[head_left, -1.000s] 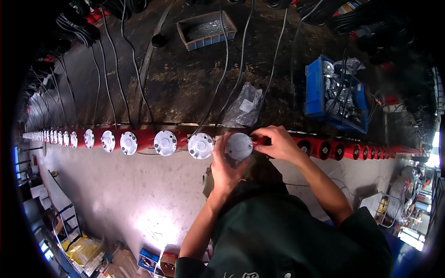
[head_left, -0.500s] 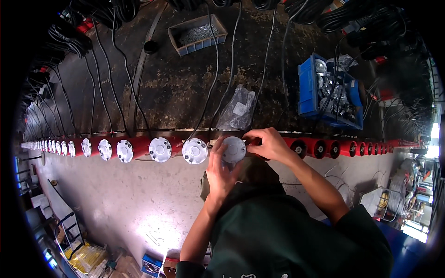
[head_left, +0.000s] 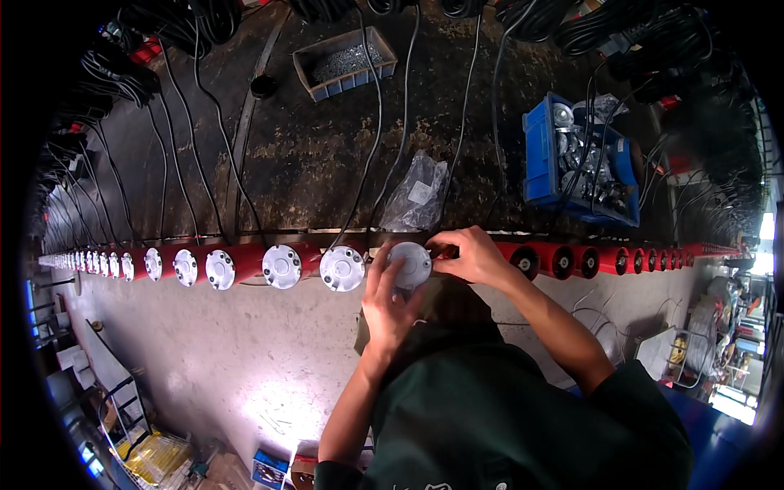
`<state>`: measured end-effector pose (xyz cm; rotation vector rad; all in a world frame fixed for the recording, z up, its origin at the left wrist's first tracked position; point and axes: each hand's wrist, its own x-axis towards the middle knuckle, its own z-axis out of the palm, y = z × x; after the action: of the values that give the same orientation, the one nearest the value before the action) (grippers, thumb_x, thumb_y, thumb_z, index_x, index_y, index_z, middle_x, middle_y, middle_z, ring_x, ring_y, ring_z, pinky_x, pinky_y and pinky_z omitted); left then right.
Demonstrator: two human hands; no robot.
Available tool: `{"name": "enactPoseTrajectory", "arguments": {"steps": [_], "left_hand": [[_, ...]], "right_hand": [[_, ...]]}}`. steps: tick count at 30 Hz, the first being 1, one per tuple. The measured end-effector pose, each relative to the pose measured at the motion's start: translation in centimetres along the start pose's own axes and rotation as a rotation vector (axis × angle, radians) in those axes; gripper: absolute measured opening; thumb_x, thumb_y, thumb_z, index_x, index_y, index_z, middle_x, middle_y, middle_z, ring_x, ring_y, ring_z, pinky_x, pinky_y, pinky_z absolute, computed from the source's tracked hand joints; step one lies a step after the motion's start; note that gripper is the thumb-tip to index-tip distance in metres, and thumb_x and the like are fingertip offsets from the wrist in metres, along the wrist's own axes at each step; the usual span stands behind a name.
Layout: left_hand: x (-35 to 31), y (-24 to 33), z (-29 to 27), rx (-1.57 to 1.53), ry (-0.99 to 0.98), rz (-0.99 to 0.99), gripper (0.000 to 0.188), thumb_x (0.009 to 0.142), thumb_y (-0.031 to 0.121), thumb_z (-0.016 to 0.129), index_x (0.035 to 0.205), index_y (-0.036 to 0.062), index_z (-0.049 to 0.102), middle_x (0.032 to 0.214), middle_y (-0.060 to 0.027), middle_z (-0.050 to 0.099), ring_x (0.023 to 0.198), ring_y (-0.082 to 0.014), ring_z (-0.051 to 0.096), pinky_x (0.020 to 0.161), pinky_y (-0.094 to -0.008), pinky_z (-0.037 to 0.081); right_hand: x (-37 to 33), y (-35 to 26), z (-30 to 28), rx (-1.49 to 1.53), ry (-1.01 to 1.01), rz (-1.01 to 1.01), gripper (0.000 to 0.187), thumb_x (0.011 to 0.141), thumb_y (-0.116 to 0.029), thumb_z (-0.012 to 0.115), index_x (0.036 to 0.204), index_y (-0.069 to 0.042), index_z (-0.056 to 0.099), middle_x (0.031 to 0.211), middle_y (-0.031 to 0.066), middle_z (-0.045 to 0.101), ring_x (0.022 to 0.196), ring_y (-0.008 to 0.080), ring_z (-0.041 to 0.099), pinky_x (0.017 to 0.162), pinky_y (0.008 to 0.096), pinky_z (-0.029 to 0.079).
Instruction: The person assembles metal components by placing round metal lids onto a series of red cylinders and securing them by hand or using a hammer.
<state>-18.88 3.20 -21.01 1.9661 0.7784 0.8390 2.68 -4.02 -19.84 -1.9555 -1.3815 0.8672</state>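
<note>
A round silver metal end cap [head_left: 416, 263] sits directly in front of me in a long row of red cylinders. The fingers of my left hand [head_left: 387, 309] are spread over its left side and grip it. At the cap's right edge my right hand [head_left: 475, 255] is closed in a pinch; what its fingertips hold is hidden. Just left of my left hand, a capped red cylinder shows its silver end cap [head_left: 341, 269]. To the right of my right hand, an uncapped red cylinder [head_left: 523, 260] shows its dark inside.
The dark worn table [head_left: 318, 155] carries a small bin of metal hardware [head_left: 314, 88], a blue crate of silver caps [head_left: 536, 155], a clear plastic bag [head_left: 415, 196] and a small black cup [head_left: 264, 86]. Black cables [head_left: 377, 131] cross it to coiled bundles at the far edge.
Both hands stay at the same cap with almost the same grip. The whole view has shifted very slightly.
</note>
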Motion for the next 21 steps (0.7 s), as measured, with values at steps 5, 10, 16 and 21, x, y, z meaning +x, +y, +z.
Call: {"name": "enactPoseTrajectory", "arguments": {"steps": [5, 10, 16, 21], "left_hand": [[-0.2, 0.1, 0.3, -0.028, 0.004, -0.079, 0.059, 0.071, 0.001, 0.089, 0.127, 0.0010, 0.071, 0.150, -0.0212, 0.060, 0.130, -0.0416, 0.065, 0.103, -0.0454, 0.059], [-0.7, -0.9, 0.6, 0.019, -0.026, -0.055, 0.060, 0.071, 0.003, 0.091, 0.128, 0.0036, 0.072, 0.152, -0.0219, 0.059, 0.132, -0.0429, 0.063, 0.105, -0.0468, 0.058], [-1.1, -3.0, 0.4, 0.019, -0.054, 0.021, 0.059, 0.074, 0.009, 0.092, 0.129, 0.0060, 0.073, 0.154, -0.0230, 0.056, 0.135, -0.0437, 0.061, 0.108, -0.0485, 0.056], [-1.0, -2.7, 0.2, 0.050, -0.056, 0.067, 0.073, 0.078, 0.011, 0.090, 0.145, 0.0049, 0.060, 0.153, -0.0244, 0.055, 0.133, -0.0430, 0.062, 0.107, -0.0472, 0.055]], "right_hand": [[-0.1, 0.0, -0.2, 0.012, -0.007, 0.009, 0.038, 0.078, -0.019, 0.088, 0.113, -0.006, 0.079, 0.091, 0.0146, 0.079, 0.082, 0.0266, 0.078, 0.076, 0.0356, 0.060], [-0.2, -0.4, -1.0, 0.147, -0.062, 0.027, 0.034, 0.087, -0.014, 0.083, 0.117, -0.002, 0.076, 0.097, 0.0148, 0.081, 0.088, 0.0236, 0.079, 0.081, 0.0351, 0.060], [0.0, -0.7, -1.1, 0.191, 0.010, 0.029, 0.031, 0.092, -0.016, 0.080, 0.117, 0.001, 0.074, 0.098, 0.0152, 0.081, 0.092, 0.0236, 0.079, 0.082, 0.0362, 0.061], [1.6, -3.5, 0.5, 0.264, 0.075, 0.091, 0.028, 0.095, -0.016, 0.078, 0.116, 0.002, 0.072, 0.101, 0.0137, 0.079, 0.093, 0.0203, 0.077, 0.084, 0.0339, 0.060]]}}
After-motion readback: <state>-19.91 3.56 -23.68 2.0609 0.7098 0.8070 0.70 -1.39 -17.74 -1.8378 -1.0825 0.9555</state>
